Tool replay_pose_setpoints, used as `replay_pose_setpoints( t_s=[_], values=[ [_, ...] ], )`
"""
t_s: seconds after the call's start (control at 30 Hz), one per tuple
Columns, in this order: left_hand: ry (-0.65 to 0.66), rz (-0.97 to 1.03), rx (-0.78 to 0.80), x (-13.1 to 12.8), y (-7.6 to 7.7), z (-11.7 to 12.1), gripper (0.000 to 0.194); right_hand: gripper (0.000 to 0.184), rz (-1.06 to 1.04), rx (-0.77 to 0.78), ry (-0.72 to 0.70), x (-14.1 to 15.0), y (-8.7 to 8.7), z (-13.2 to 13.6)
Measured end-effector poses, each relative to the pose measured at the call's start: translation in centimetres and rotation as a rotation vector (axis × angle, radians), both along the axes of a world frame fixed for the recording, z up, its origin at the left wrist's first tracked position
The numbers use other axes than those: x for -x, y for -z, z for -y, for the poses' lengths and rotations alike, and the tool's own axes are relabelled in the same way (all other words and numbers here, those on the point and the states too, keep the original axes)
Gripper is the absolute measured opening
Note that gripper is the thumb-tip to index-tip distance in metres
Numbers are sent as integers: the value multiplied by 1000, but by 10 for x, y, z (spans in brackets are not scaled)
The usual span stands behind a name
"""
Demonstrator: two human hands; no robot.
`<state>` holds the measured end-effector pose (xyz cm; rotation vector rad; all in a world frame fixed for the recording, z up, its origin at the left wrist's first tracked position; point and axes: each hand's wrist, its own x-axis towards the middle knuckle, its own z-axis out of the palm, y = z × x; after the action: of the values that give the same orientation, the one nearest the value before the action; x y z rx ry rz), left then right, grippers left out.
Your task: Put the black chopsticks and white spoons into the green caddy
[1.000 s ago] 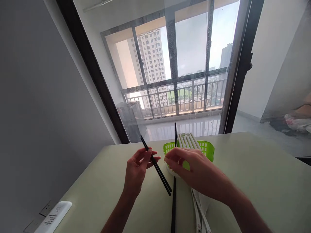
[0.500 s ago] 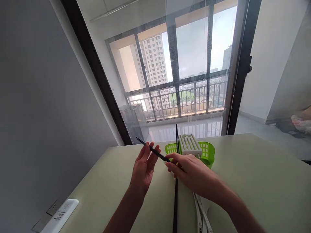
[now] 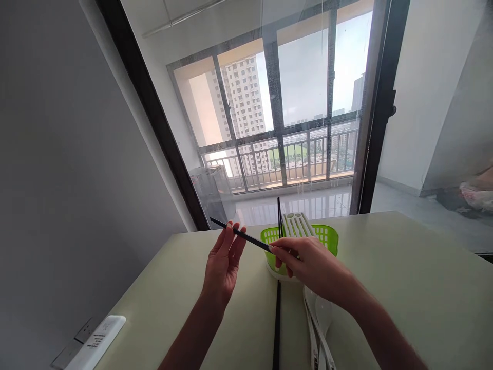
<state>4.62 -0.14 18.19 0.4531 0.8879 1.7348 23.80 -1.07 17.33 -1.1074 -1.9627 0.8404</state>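
Black chopsticks (image 3: 253,240), lying close together so that I cannot count them, are held slantwise above the table. My left hand (image 3: 220,264) is closed around their thinner end, fingertips pinching from both sides. At the thicker end, my right hand (image 3: 310,264) grips with thumb and fingers. Behind that hand stands a green basket (image 3: 330,239) with a white slotted rack (image 3: 296,222) on it, partly hidden. More black chopsticks (image 3: 279,218) stand upright in the basket. Another black chopstick or pair (image 3: 277,329) lies on the table below my hands, beside white spoons (image 3: 322,311).
The pale green table (image 3: 408,288) reaches a glass door with a dark frame (image 3: 379,113). A white power strip (image 3: 98,339) is at the left edge near a grey wall (image 3: 77,169). Beyond the glass are a balcony and its railing (image 3: 300,159).
Both hands have shifted slightly; the held chopsticks now lie flatter, their thin end further left. My right hand has moved a little right, showing more of the basket's front and the spoons.
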Motion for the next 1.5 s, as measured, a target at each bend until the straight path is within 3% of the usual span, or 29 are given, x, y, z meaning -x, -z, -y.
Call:
replay_pose_setpoints(
  t_s=[0.7,1.03,1.2,1.37,1.5],
  values=[
    [-48,-13,-8,-3,-8,1,16,25,-22,23,0,-4,-8,4],
    [97,-154,-1,5,9,-2,8,26,-22,21,19,-6,-5,1],
    [11,-214,-73,15,-4,-17,6,29,-44,38,11,-13,-5,-2],
    [-105,-278,-159,32,-24,-40,13,49,-19,0,166,-39,-6,-5],
    [-165,-456,-244,34,-19,-61,27,44,-6,-52,290,-57,-11,-2]
  ],
)
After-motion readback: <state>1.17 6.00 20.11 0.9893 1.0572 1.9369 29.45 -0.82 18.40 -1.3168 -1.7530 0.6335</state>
